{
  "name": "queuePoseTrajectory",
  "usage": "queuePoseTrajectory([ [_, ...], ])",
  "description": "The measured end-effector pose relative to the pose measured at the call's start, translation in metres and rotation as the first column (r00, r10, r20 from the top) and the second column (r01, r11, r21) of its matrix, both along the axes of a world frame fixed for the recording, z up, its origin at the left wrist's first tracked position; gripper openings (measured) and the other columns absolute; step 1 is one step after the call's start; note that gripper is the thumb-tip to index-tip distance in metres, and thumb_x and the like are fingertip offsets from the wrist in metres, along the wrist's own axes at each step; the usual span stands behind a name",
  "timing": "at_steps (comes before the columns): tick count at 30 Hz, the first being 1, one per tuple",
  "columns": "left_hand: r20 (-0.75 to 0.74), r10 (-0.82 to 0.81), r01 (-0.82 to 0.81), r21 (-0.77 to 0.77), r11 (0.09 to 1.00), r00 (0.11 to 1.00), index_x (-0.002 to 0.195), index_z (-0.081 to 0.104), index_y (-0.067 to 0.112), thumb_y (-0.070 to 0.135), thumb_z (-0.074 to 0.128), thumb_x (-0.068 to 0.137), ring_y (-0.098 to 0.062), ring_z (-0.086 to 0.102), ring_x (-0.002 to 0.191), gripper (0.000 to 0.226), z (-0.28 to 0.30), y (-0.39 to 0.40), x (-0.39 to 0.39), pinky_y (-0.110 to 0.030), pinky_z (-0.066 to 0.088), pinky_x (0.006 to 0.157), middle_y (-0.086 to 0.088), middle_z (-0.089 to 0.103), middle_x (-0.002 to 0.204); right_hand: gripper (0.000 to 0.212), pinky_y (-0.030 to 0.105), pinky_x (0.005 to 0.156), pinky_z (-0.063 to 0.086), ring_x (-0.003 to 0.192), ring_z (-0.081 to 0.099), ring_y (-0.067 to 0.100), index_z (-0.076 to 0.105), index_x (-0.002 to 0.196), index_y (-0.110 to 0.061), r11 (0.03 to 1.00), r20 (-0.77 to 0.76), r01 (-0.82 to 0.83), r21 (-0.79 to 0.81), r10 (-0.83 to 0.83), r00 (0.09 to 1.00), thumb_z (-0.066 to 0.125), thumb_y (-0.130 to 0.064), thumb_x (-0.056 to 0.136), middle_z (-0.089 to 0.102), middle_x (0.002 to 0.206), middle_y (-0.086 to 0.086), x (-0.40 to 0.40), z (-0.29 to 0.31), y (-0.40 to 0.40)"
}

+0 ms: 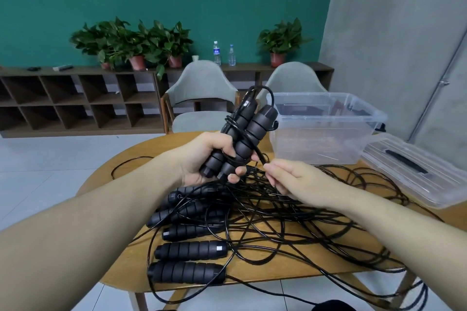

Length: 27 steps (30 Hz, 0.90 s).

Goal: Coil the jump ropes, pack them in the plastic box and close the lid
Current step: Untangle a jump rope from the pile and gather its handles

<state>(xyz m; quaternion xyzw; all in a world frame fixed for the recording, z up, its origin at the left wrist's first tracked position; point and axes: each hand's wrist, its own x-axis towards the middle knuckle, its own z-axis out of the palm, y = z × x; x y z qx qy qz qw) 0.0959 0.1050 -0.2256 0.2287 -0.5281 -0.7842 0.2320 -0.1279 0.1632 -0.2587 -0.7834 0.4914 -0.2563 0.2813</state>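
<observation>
Two bare forearms, no sleeves, hands (202, 156) without rings or gloves

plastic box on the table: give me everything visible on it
The plastic box is clear, rectangular, with a rolled rim and a dark handle clip on its right end. It stands upright and open on the wooden table, far right. It looks empty. Its lid lies flat beside it on the right. Neither hand touches it.
</observation>
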Motion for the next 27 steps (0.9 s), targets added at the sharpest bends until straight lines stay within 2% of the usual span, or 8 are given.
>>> queuePoseTrajectory([
  [4,0.025,-0.136,0.136,0.005,0.991,0.990,0.120,0.055,0.001,0.004,0.054,0.063,-0.023,0.055,0.065,0.057,-0.002,-0.004,0.008,-0.028,0.044,0.052,-0.015,0.058,0.084,0.040,0.013,0.060,0.041,0.056,0.047,0.002,0.056,0.078,-0.024,0.999,-0.109,-0.045,0.022,0.048,0.993,0.038,-0.051,0.101,0.052,0.060,-0.011,-0.002,0.003,-0.006],
  [7,0.210,-0.301,0.327,-0.101,0.940,0.930,0.102,0.072,0.014,-0.001,0.049,0.065,-0.020,0.060,0.062,0.046,0.008,0.001,0.013,-0.028,0.046,0.054,-0.012,0.065,0.078,0.047,0.018,0.072,0.048,0.068,0.058,-0.002,0.064,0.082,-0.025,0.994,-0.196,-0.087,0.067,0.099,0.976,0.045,-0.067,0.089,0.064,0.072,-0.016,-0.008,0.007,-0.014],
  [10,0.622,-0.304,0.538,-0.228,0.811,0.722,0.075,0.075,0.028,0.002,0.055,0.066,-0.020,0.059,0.055,0.034,0.023,0.012,0.006,-0.027,0.044,0.054,-0.007,0.067,0.067,0.035,0.036,0.074,0.053,0.074,0.060,0.010,0.066,0.085,-0.016,0.986,-0.373,-0.156,0.066,0.169,0.912,0.061,-0.049,0.092,0.067,0.081,0.000,-0.008,0.015,-0.022],
  [12,0.803,-0.229,0.646,-0.236,0.726,0.551,0.081,0.069,0.029,-0.002,0.058,0.074,-0.025,0.059,0.059,0.034,0.031,0.019,-0.007,-0.029,0.042,0.054,-0.002,0.067,0.066,0.030,0.030,0.062,0.043,0.063,0.047,0.012,0.057,0.073,-0.016,0.984,-0.494,-0.162,0.076,0.179,0.851,0.064,-0.038,0.092,0.055,0.069,-0.001,-0.003,0.023,-0.026],
  [15,0.949,-0.019,0.717,-0.226,0.659,0.316,0.090,0.054,0.019,-0.004,0.062,0.079,-0.026,0.062,0.067,0.026,0.036,0.026,-0.028,-0.030,0.046,0.056,-0.001,0.064,0.072,0.037,0.031,0.059,0.038,0.064,0.046,0.014,0.053,0.071,-0.020,0.987,-0.595,-0.158,0.032,0.146,0.790,0.066,-0.052,0.084,0.052,0.068,-0.003,0.010,0.033,-0.033],
  [20,0.901,0.435,0.849,-0.230,0.476,0.000,0.114,0.054,0.022,0.023,0.065,0.083,-0.024,0.065,0.083,0.033,0.033,0.033,-0.043,-0.033,0.050,0.067,-0.005,0.066,0.092,0.038,0.027,0.058,0.040,0.066,0.049,0.012,0.061,0.075,-0.017,0.994,-0.625,-0.086,-0.066,0.026,0.780,0.069,-0.053,0.086,0.058,0.072,-0.002,0.013,0.056,-0.041],
  [24,0.719,0.694,0.830,-0.366,0.420,-0.034,0.140,0.039,0.016,0.030,0.059,0.090,-0.027,0.056,0.093,0.055,0.033,0.028,-0.046,-0.036,0.050,0.077,-0.004,0.054,0.098,0.042,0.031,0.061,0.047,0.066,0.055,0.014,0.065,0.073,-0.014,0.968,-0.559,0.022,-0.250,-0.163,0.813,0.064,-0.053,0.089,0.062,0.068,-0.003,0.021,0.072,-0.041],
  [27,0.629,0.776,0.685,-0.580,0.440,0.034,0.136,0.036,0.011,0.029,0.059,0.089,-0.030,0.056,0.095,0.055,0.033,0.014,-0.044,-0.039,0.049,0.073,-0.006,0.056,0.102,0.043,0.033,0.063,0.049,0.069,0.058,0.017,0.066,0.077,-0.013,0.945,-0.461,0.086,-0.314,-0.231,0.857,0.059,-0.053,0.092,0.063,0.070,-0.001,0.029,0.081,-0.033],
])
